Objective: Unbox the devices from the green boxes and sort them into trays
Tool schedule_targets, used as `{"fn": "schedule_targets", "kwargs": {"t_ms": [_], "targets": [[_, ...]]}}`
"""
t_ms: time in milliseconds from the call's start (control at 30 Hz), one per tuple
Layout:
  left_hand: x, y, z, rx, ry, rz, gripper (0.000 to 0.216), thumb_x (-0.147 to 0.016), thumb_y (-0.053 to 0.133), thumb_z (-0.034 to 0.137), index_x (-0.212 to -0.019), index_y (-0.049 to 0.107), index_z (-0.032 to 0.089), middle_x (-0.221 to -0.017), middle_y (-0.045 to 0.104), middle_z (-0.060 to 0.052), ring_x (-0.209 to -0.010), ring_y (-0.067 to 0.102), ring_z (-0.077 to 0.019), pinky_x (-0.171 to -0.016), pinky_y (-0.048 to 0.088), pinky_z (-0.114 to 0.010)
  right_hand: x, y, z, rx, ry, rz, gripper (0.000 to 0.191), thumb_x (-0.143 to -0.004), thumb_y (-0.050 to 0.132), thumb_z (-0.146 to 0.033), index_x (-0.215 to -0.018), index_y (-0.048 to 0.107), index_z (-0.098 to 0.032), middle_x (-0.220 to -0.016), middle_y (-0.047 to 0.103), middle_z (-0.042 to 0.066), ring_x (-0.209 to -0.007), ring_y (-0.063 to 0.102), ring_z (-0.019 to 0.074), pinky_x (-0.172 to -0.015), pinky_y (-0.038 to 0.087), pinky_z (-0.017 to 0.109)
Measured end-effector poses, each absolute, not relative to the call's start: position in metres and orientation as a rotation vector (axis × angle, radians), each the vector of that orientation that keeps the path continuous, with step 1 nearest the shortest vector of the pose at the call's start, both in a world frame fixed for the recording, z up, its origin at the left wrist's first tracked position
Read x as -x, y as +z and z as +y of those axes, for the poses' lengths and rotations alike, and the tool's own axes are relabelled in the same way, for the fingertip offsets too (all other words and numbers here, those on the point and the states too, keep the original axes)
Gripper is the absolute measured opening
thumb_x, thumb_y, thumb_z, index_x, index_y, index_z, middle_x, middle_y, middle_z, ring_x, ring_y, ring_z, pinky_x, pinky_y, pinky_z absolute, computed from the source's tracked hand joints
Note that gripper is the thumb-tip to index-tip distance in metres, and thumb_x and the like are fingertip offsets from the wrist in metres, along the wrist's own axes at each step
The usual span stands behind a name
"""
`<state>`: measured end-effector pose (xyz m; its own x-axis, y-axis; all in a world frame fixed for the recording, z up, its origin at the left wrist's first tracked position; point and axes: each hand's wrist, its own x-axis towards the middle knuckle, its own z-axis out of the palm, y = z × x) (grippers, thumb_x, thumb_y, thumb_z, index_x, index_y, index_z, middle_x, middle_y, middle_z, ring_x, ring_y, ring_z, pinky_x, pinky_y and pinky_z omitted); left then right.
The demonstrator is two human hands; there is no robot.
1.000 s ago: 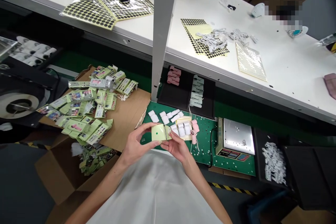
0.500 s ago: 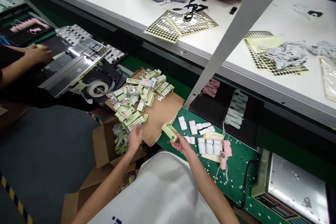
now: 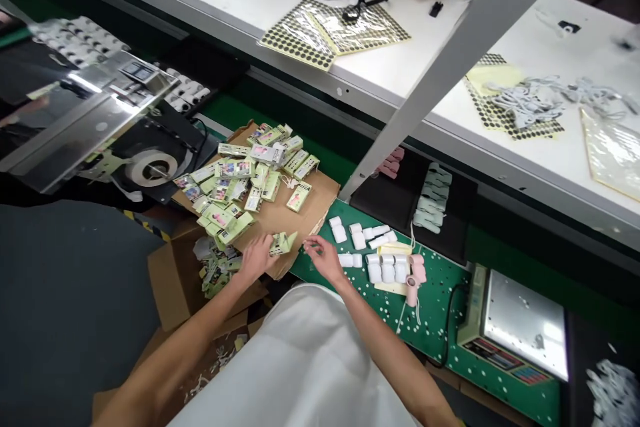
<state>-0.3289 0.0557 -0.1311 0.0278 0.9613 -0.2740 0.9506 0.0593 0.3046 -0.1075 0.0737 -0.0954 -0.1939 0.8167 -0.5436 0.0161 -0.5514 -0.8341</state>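
My left hand [image 3: 257, 257] is closed round the end of a small light-green carton [image 3: 283, 243], whose flap stands up at the right end. The carton is over the front of the cardboard sheet [image 3: 320, 203]. Just right of it, my right hand [image 3: 324, 259] has its fingers loosely bent and apart, with nothing visible in them. A separate green carton [image 3: 299, 197] lies on the cardboard beyond both hands. Left of that is a heap of similar green cartons [image 3: 233, 170], several with printed pictures.
White and pink small devices [image 3: 387, 270] lie on the green bench [image 3: 435, 320] at right, before a metal-topped scale [image 3: 525, 323]. A tape machine [image 3: 90, 120] stands left. Below is an open box [image 3: 173, 280] of green scraps. A slanting grey post [image 3: 425, 107] rises beside the shelf.
The carton from my right hand now lies on the cardboard. My left hand has taken hold of another carton and moved it right, and my right hand has come closer to it. The view has shifted right.
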Motion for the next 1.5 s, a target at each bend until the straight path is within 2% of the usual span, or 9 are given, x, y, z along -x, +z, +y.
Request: {"fn": "schedule_targets", "kwargs": {"t_ms": [100,267,400,600,767,867,1000,1267,1500], "targets": [[0.290,-0.119,0.048,-2.021,0.115,1.766,0.013,-0.085,0.060,0.026,-0.096,0.060,0.019,-0.100,0.069,-0.014,-0.098,0.065,-0.0321,-0.085,0.047,-0.039,0.098,-0.055,0.065,1.280,1.495,-1.503,0.021,-0.092,0.058,-0.032,-0.103,0.074,-0.026,-0.104,0.074,0.005,-0.095,0.068,0.0193,-0.088,0.054,0.031],[0.241,-0.101,0.046,-2.137,0.376,1.635,0.047,-0.082,0.061,0.020,-0.128,0.054,0.015,-0.112,0.070,-0.015,-0.101,0.066,-0.0321,-0.086,0.048,-0.040,0.072,-0.031,0.064,1.567,1.093,-1.688,0.028,-0.097,0.044,-0.023,-0.106,0.070,-0.023,-0.101,0.073,0.007,-0.093,0.066,0.0204,-0.091,0.050,0.034],[0.225,-0.094,0.049,-2.107,0.357,1.669,0.047,-0.078,0.063,0.018,-0.124,0.055,0.016,-0.116,0.069,-0.015,-0.106,0.065,-0.0326,-0.087,0.048,-0.040,0.042,-0.044,0.061,1.743,1.083,-1.626,0.021,-0.091,0.049,-0.019,-0.100,0.068,-0.022,-0.092,0.072,0.005,-0.081,0.067,0.0195,-0.079,0.051,0.031],[0.205,-0.084,0.056,-2.143,0.200,1.608,0.040,-0.082,0.062,0.020,-0.122,0.057,0.017,-0.113,0.071,-0.014,-0.104,0.066,-0.0317,-0.087,0.049,-0.039,0.017,-0.046,0.041,1.540,1.029,-1.719,0.023,-0.085,0.055,-0.015,-0.105,0.064,-0.022,-0.099,0.068,0.006,-0.096,0.064,0.0220,-0.088,0.050,0.035],[0.185,-0.068,0.067,-2.143,0.043,1.589,0.043,-0.083,0.062,0.021,-0.125,0.055,0.015,-0.116,0.070,-0.016,-0.109,0.066,-0.0329,-0.090,0.049,-0.041,-0.001,-0.038,0.031,1.472,0.914,-1.669,0.008,-0.085,0.061,-0.018,-0.091,0.063,-0.023,-0.103,0.068,0.006,-0.102,0.062,0.0229,-0.091,0.047,0.036],[0.172,-0.059,0.074,-2.144,-0.084,1.573,0.045,-0.083,0.061,0.019,-0.127,0.053,0.016,-0.117,0.069,-0.016,-0.113,0.065,-0.0322,-0.092,0.049,-0.040,-0.011,-0.040,0.028,1.416,0.977,-1.683,0.004,-0.089,0.064,-0.026,-0.086,0.064,-0.023,-0.101,0.071,0.006,-0.099,0.062,0.0230,-0.091,0.046,0.036],[0.157,-0.048,0.080,-2.218,-0.299,1.493,0.038,-0.084,0.058,0.015,-0.121,0.054,0.019,-0.119,0.068,-0.015,-0.114,0.064,-0.0327,-0.092,0.049,-0.042,-0.020,-0.066,0.028,1.454,1.257,-1.346,0.034,-0.102,0.043,-0.037,-0.084,0.068,-0.022,-0.088,0.071,0.004,-0.087,0.064,0.0194,-0.085,0.047,0.032],[0.127,-0.042,0.090,-2.259,-0.692,1.395,0.039,-0.081,0.054,0.006,-0.119,0.056,0.015,-0.114,0.069,-0.019,-0.110,0.067,-0.0348,-0.089,0.051,-0.045,-0.039,-0.127,0.037,1.390,1.591,-0.924,0.018,-0.084,0.068,-0.035,-0.094,0.075,-0.022,-0.088,0.071,0.001,-0.076,0.061,0.0159,-0.072,0.045,0.027],[0.074,-0.018,0.105,-2.119,-0.953,1.268,0.070,-0.063,0.067,-0.004,-0.132,0.057,0.008,-0.121,0.068,-0.027,-0.110,0.068,-0.0393,-0.088,0.052,-0.044,-0.047,-0.150,0.033,1.245,1.915,-0.400,0.019,-0.080,0.074,-0.034,-0.096,0.072,-0.024,-0.091,0.069,0.000,-0.082,0.061,0.0164,-0.071,0.050,0.027]]}}
